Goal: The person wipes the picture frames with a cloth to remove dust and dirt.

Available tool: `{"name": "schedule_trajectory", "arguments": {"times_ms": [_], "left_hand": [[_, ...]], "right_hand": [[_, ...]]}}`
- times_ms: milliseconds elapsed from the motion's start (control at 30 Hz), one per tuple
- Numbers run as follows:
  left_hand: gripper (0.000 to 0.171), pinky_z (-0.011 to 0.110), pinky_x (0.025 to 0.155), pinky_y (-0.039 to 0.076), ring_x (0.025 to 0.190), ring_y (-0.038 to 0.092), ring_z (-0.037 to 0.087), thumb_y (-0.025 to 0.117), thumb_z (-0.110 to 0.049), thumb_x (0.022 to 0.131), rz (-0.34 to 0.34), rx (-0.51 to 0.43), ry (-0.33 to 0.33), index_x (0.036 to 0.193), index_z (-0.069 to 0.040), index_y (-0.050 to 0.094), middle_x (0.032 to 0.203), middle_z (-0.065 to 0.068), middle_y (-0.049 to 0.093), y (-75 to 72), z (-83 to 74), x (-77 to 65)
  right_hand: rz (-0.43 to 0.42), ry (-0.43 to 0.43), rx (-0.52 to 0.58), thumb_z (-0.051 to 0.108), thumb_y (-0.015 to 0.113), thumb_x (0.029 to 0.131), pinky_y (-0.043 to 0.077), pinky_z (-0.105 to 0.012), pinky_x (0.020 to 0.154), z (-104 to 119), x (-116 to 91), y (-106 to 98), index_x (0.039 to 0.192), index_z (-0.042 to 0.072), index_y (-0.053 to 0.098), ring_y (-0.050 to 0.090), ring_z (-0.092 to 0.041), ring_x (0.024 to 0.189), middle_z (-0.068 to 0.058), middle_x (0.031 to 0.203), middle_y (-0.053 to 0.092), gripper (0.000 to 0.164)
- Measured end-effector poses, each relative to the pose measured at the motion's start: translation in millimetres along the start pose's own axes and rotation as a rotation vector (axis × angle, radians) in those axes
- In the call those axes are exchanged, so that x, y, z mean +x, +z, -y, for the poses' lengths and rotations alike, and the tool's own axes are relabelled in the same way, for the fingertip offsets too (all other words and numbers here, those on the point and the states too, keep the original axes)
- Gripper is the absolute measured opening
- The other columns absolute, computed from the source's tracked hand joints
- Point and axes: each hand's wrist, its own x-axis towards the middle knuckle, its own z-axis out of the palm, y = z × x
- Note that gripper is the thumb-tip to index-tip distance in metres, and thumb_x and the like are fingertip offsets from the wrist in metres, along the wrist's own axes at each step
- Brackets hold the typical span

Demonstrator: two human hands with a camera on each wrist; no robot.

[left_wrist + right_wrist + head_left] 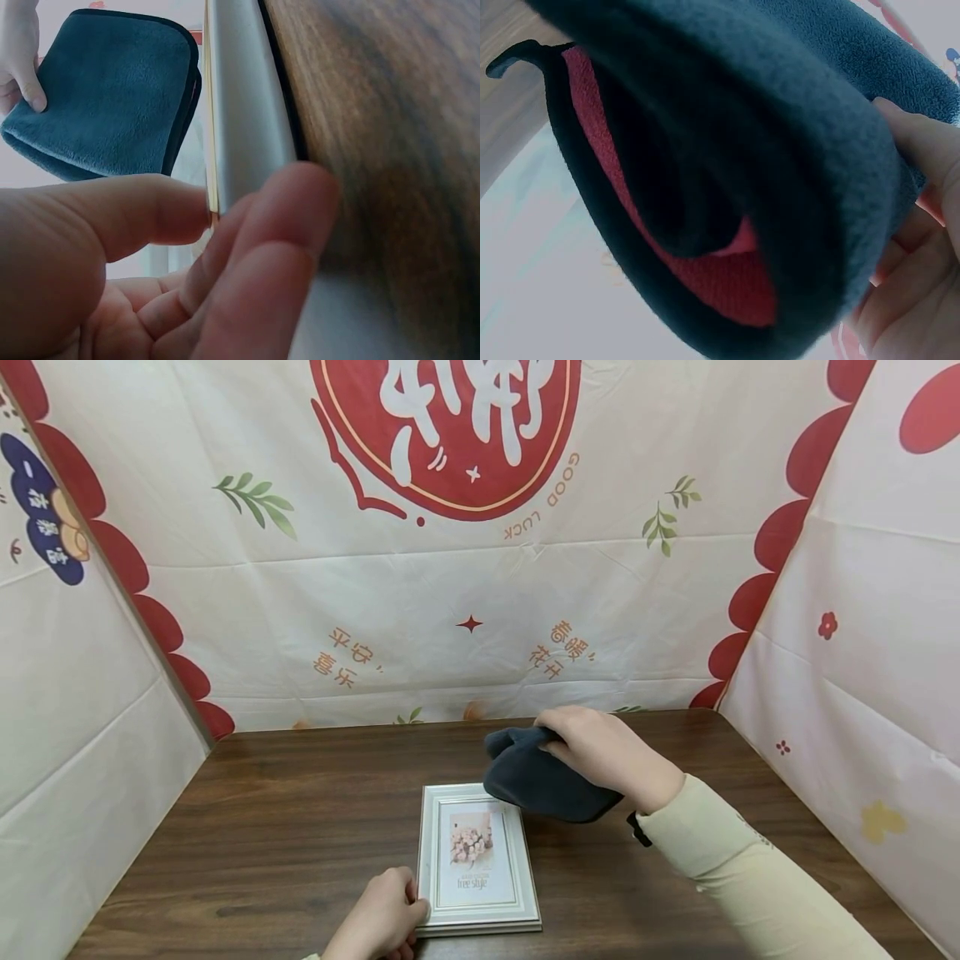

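Note:
A white picture frame (483,893) with a pink flower picture lies face up on the table. My left hand (382,910) holds its lower left side, the thumb at the front edge and the fingers along the outer side, as the left wrist view shows on the frame's side (251,105). Above the frame's upper right corner, my right hand (600,747) grips a folded dark blue-grey cloth (551,781). Fuzzy and dark-bordered, the cloth (825,135) shows a red inner side between its folds in the right wrist view.
Dark brown wood-grain table (300,810) surrounds the frame. A white printed curtain (420,593) with red scallops rises at the table's back edge, and similar white sheets stand along the left and right sides. A black band (639,829) shows at the right wrist.

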Motion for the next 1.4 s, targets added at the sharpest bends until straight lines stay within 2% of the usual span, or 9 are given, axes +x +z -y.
{"name": "schedule_trajectory", "arguments": {"times_ms": [533, 800, 1033, 1400], "left_hand": [[0.013, 0.025, 0.03, 0.041, 0.031, 0.049, 0.008, 0.053, -0.006, 0.073, -0.005, -0.003, -0.001, 0.067, -0.007, 0.042, 0.042, 0.002, 0.047, 0.8, 0.0, 1.0], [0.012, 0.025, 0.03, 0.041, 0.031, 0.049, 0.008, 0.052, -0.006, 0.073, 0.001, 0.001, -0.007, 0.067, -0.007, 0.042, 0.042, 0.002, 0.047, 0.7, 0.7, 1.1], [0.012, 0.025, 0.03, 0.041, 0.031, 0.049, 0.008, 0.052, -0.007, 0.073, 0.005, 0.003, -0.013, 0.067, -0.006, 0.043, 0.043, 0.003, 0.048, 0.7, 1.1, 1.2], [0.012, 0.025, 0.03, 0.041, 0.031, 0.049, 0.009, 0.052, -0.007, 0.074, 0.004, -0.004, -0.028, 0.067, -0.006, 0.042, 0.044, 0.005, 0.049, 1.4, 1.4, 0.7]], "right_hand": [[0.018, 0.061, -0.053, 0.017, 0.069, 0.077, 0.044, -0.028, 0.058, -37, -22, -4, 0.081, 0.019, 0.054, 0.05, -0.009, 0.066, 0.009, 0.071, 0.053, 0.015], [0.052, 0.076, -0.13, 0.017, 0.068, 0.078, 0.049, -0.035, 0.063, -51, -34, -2, 0.091, 0.014, 0.06, 0.056, -0.015, 0.074, 0.003, 0.081, 0.06, 0.016], [0.041, 0.024, -0.196, 0.016, 0.069, 0.076, 0.05, -0.033, 0.062, -55, -43, 7, 0.091, 0.013, 0.061, 0.057, -0.015, 0.073, 0.002, 0.077, 0.057, 0.017], [0.01, -0.036, -0.191, 0.015, 0.072, 0.072, 0.05, -0.028, 0.062, -47, -64, 20, 0.093, 0.014, 0.062, 0.056, -0.011, 0.073, 0.004, 0.078, 0.057, 0.023]]}}
